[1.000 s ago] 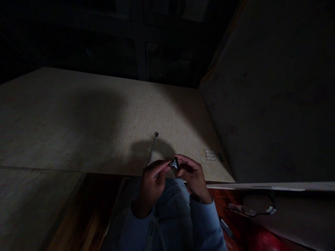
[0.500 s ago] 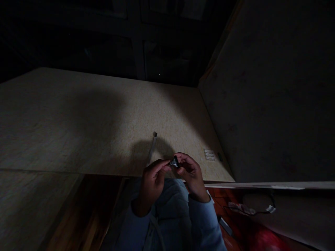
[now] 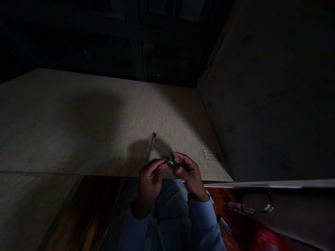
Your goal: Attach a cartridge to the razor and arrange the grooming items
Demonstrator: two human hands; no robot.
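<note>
In dim light my left hand [image 3: 149, 181] and my right hand [image 3: 188, 173] meet over the near edge of a beige table [image 3: 86, 125]. Both pinch a small dark and shiny part [image 3: 171, 160] between their fingertips; I cannot make out what it is. Just beyond my hands a thin flat strip with a dark end [image 3: 152, 144] lies on the table. My sleeves are light blue.
A small pale label [image 3: 208, 154] and a tiny dark piece [image 3: 218, 156] lie near the table's right edge. A tall beige panel [image 3: 267, 94] stands at the right. Below it, a red floor holds cables [image 3: 248, 209]. The background is dark.
My hands and the small part have shifted slightly left; the grip stays the same.
</note>
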